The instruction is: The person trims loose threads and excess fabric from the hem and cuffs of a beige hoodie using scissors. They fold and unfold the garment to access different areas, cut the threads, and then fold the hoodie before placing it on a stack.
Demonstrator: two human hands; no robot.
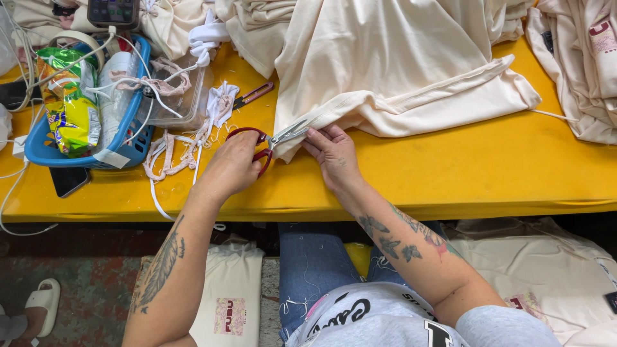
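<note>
My left hand point(232, 168) grips red-handled scissors point(267, 142), blades at the cream garment point(398, 77) hem; my right hand point(333, 154), just right of the scissors, pinches that hem.

Phone point(113, 11) cut off by top edge; garment point(581, 64) cut off at right; scissor point(273, 140) blade tips hidden under cloth point(392, 64).

Both forearms reached forward, tattooed — the left hand point(232, 168) was curled in a closed grip, knuckles up. The right hand point(334, 154) lay just beside it, fingers point(315, 136) pinched together — wrist bent slightly inward, elbow tucked near the body.
</note>
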